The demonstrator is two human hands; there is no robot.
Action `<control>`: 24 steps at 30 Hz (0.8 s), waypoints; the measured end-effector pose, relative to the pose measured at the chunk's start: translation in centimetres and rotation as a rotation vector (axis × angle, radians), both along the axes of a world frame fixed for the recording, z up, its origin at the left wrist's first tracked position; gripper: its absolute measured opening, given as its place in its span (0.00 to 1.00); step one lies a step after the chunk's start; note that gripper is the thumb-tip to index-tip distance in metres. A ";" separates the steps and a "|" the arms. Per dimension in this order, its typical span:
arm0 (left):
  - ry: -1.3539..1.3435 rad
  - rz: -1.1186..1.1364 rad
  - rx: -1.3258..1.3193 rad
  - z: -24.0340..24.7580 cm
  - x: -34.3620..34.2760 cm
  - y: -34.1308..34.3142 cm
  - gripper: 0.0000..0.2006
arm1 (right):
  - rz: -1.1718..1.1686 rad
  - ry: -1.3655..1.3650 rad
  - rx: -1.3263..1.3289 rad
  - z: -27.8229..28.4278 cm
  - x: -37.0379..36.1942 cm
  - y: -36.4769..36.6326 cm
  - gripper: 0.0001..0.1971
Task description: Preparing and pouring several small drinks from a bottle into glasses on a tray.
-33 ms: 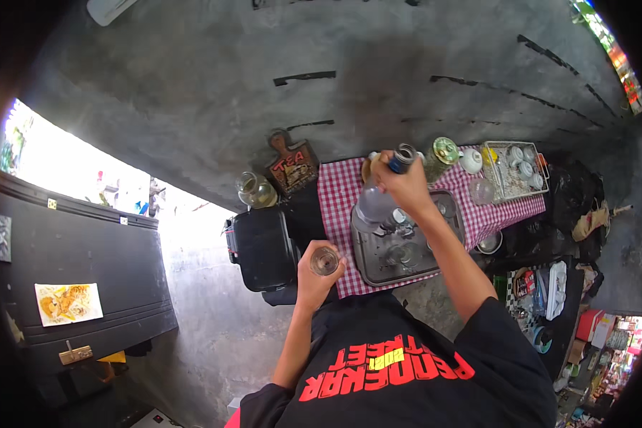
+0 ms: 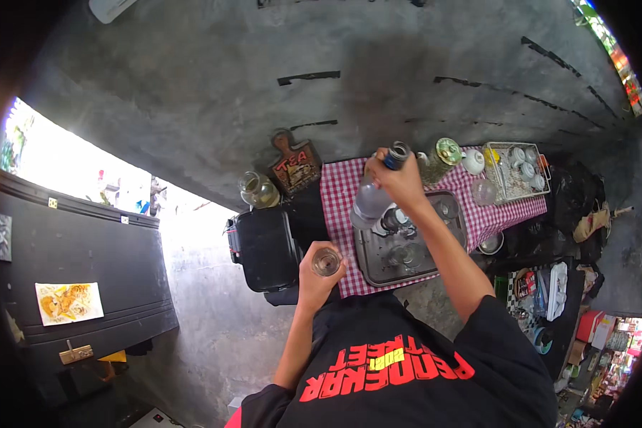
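In the head view, my left hand (image 2: 317,279) is closed around a clear drinking glass (image 2: 326,262), its round mouth facing up, in front of the cloth's left edge. My right hand (image 2: 401,182) grips a clear bottle (image 2: 370,202) high up, near its dark, blue-banded neck. The bottle leans, its wide lower part toward the left, above the far left part of a grey tray (image 2: 378,274). On that tray stand several clear glasses (image 2: 409,257) and a small glass container with a dark part (image 2: 393,220). The bottle and the glass are apart.
A red-and-white checked cloth (image 2: 340,187) lies under the tray. To its right are a green-lidded jar (image 2: 448,153), a white teapot (image 2: 473,161) and a wire basket (image 2: 516,187) of cups. On the left stand a jug of yellowish liquid (image 2: 259,191), a wooden sign (image 2: 293,165) and a black box (image 2: 264,250).
My right hand has shifted slightly left and away from me with the bottle. My left hand keeps its hold on the glass, almost unmoved.
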State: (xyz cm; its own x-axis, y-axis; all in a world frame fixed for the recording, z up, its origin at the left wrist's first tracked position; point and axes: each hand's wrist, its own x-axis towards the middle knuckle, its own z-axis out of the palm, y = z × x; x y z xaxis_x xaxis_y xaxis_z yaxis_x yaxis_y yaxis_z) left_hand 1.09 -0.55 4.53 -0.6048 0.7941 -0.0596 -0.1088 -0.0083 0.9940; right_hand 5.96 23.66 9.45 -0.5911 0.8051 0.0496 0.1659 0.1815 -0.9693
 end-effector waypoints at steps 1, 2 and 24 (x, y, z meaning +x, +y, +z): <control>-0.023 0.016 0.002 -0.3 -0.2 -0.2 0.13 | 0.007 0.168 -0.154 -1.4 -1.6 -0.1 0.10; -0.022 0.023 0.000 -0.6 -0.5 -0.4 0.13 | 0.014 0.169 -0.157 -2.8 -3.2 -0.3 0.10; -0.080 -0.139 -0.080 -1.5 -4.0 1.3 0.14 | -0.160 -0.014 0.124 -12.0 -8.9 -1.0 0.13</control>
